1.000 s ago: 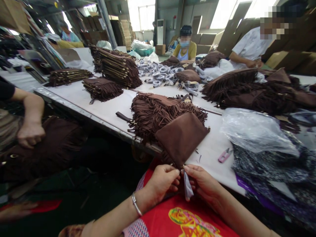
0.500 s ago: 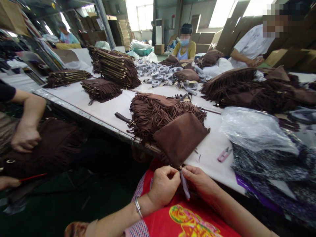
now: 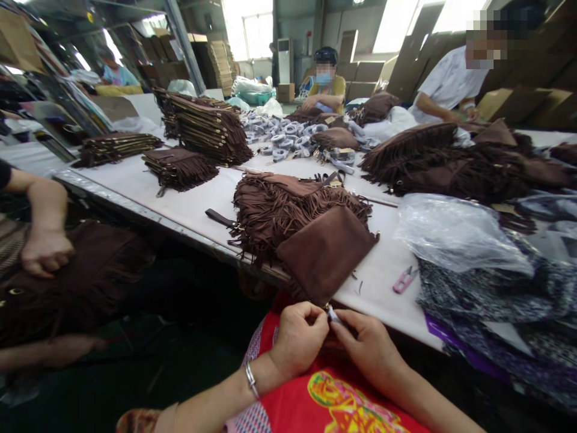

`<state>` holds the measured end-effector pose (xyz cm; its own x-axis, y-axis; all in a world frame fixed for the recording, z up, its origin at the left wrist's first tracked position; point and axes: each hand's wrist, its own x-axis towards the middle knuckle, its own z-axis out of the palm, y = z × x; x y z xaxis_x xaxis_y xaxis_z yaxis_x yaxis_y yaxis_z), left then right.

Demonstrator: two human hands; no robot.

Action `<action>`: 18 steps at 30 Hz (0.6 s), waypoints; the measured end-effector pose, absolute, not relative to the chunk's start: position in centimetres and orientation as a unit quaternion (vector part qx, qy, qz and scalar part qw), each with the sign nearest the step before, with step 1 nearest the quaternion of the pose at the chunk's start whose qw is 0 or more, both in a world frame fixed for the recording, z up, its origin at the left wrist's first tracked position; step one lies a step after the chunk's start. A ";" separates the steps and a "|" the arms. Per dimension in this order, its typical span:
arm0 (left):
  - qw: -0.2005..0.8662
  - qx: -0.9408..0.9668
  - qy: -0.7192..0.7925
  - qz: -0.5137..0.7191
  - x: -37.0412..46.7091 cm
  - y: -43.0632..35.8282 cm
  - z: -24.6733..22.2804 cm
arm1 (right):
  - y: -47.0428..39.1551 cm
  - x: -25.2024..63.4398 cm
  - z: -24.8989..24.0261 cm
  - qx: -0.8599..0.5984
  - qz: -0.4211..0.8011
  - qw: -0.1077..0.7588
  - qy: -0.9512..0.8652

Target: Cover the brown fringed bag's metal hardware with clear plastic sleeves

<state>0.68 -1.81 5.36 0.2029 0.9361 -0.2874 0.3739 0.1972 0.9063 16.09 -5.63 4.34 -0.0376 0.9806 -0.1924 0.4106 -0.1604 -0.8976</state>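
Observation:
A smooth brown pouch (image 3: 324, 252) leans against a heap of fringed brown bags (image 3: 279, 210), its lower corner hanging over the table edge toward me. At that corner is a small gold metal fitting (image 3: 327, 307). My left hand (image 3: 300, 337) is closed in a pinch at the fitting, its fingertips partly hidden. From the other side my right hand (image 3: 372, 349) pinches a thin whitish strip (image 3: 332, 314) against the fitting between thumb and forefinger. Pink thread snips (image 3: 404, 279) lie on the table to the right, apart from both hands.
Stacked fringed bags (image 3: 205, 129) stand at the back left of the white table (image 3: 180, 210). Grey wrapped straps (image 3: 288, 135) lie behind. Clear plastic (image 3: 460, 231) covers dark speckled cloth (image 3: 491, 307) on the right. A co-worker's hand (image 3: 47, 249) rests on a brown bag at left.
My right fingers have shifted, and the whitish strip that hung down is now bunched up at the fitting. At left, the co-worker's lower hand has moved right, blurred.

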 end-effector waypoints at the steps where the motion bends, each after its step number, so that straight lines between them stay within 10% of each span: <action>1: 0.518 0.578 0.570 0.270 0.8 -1.8 5.4 | -5.7 16.0 4.4 -0.620 0.398 0.311 -0.601; 11: 0.226 0.823 0.473 0.219 0.7 -1.7 5.2 | -6.0 15.8 2.4 -0.591 0.104 0.157 -0.785; 18: 0.102 0.920 0.343 0.162 0.4 -2.0 5.2 | -5.6 15.5 3.1 -0.645 0.232 0.230 -0.691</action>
<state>0.38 -2.03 5.22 0.7123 0.6635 0.2289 0.5974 -0.7443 0.2987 15.49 -5.63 3.08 -0.0629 0.9978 0.0192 0.7847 0.0613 -0.6168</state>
